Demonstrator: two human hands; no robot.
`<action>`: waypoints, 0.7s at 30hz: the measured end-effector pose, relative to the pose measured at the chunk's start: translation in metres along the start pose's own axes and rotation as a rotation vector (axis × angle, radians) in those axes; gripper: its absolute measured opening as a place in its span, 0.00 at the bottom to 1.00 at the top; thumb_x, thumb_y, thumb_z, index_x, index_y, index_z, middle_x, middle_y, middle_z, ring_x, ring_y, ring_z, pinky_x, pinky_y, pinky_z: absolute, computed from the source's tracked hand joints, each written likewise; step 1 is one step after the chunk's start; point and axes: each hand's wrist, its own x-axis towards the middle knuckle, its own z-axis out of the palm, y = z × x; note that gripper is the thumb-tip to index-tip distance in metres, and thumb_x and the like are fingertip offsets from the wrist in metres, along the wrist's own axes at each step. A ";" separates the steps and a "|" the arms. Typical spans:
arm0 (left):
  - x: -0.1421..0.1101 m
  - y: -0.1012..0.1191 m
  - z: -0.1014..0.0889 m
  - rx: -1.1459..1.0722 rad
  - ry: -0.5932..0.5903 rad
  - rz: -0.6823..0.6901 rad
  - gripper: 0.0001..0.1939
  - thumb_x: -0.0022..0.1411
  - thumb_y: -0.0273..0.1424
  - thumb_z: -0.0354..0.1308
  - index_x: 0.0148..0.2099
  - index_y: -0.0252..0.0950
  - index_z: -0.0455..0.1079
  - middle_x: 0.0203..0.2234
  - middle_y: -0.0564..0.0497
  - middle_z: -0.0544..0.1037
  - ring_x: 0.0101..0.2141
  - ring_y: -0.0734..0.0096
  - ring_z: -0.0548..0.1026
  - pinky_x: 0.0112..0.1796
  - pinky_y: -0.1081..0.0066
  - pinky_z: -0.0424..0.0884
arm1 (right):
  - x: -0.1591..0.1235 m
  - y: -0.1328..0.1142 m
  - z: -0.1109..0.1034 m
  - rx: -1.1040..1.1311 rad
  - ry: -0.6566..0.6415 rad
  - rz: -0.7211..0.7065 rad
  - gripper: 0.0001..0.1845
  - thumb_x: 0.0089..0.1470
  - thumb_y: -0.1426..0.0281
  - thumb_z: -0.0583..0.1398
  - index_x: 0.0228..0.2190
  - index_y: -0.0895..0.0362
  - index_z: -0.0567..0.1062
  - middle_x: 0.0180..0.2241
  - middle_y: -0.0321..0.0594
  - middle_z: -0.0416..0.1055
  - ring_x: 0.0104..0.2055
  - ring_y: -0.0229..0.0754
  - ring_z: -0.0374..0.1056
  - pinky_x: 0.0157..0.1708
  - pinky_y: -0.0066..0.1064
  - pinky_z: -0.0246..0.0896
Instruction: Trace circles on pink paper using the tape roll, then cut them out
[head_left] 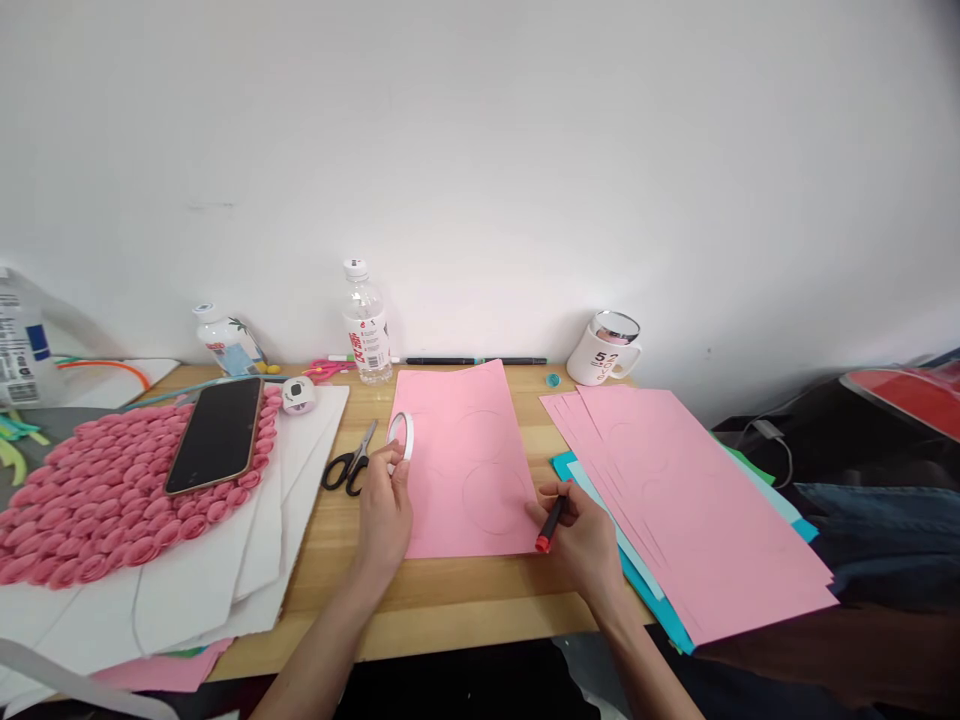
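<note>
A white ring, looking like a roll of tape (409,437), is held on its edge by my left hand (385,515), over the left side of a pink paper sheet (442,520). Faint drawn circles (495,498) mark that sheet. My right hand (581,540), at the sheet's lower right corner, is closed around a black marker with a red end (553,520). Just left of my left hand lie black-handled scissors (350,468), blades pointing away from me.
To the right, pink sheets (697,500) overlap blue paper (637,570). A mug (604,350), a water bottle (366,325) and pens (476,361) line the wall. On the left, a phone (217,435) rests on pink paper rosettes (97,490) over white sheets (202,580).
</note>
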 end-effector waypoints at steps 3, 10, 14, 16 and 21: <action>0.000 -0.001 0.000 0.002 -0.019 0.000 0.08 0.63 0.37 0.43 0.36 0.39 0.58 0.42 0.40 0.75 0.47 0.58 0.73 0.45 0.57 0.69 | -0.001 0.005 -0.011 -0.083 -0.009 0.015 0.22 0.43 0.55 0.63 0.35 0.58 0.71 0.25 0.40 0.74 0.25 0.42 0.70 0.26 0.31 0.64; -0.002 0.004 -0.001 -0.022 -0.041 -0.035 0.10 0.64 0.39 0.42 0.36 0.39 0.58 0.44 0.39 0.74 0.49 0.59 0.72 0.47 0.56 0.68 | -0.014 -0.002 -0.032 -0.423 0.029 -0.140 0.11 0.53 0.61 0.56 0.29 0.54 0.73 0.19 0.37 0.73 0.21 0.44 0.68 0.21 0.31 0.58; -0.001 0.002 -0.001 -0.023 -0.039 -0.048 0.11 0.64 0.41 0.42 0.36 0.39 0.58 0.44 0.39 0.74 0.48 0.58 0.72 0.47 0.56 0.68 | -0.014 -0.010 -0.034 -0.363 0.196 -0.191 0.12 0.53 0.61 0.56 0.31 0.55 0.73 0.23 0.38 0.75 0.24 0.43 0.70 0.24 0.30 0.61; -0.001 0.001 -0.002 -0.022 -0.031 -0.049 0.11 0.64 0.41 0.42 0.36 0.39 0.58 0.44 0.38 0.74 0.47 0.58 0.72 0.46 0.56 0.68 | -0.009 -0.013 -0.043 -0.271 0.314 -0.209 0.15 0.51 0.58 0.58 0.33 0.57 0.74 0.27 0.41 0.76 0.30 0.44 0.72 0.29 0.30 0.63; -0.001 0.003 -0.004 -0.028 -0.038 -0.034 0.10 0.64 0.39 0.42 0.36 0.39 0.58 0.42 0.40 0.75 0.47 0.58 0.73 0.45 0.56 0.69 | 0.008 -0.002 -0.108 -0.274 0.660 -0.186 0.21 0.45 0.54 0.61 0.34 0.58 0.77 0.34 0.48 0.76 0.38 0.53 0.71 0.35 0.38 0.64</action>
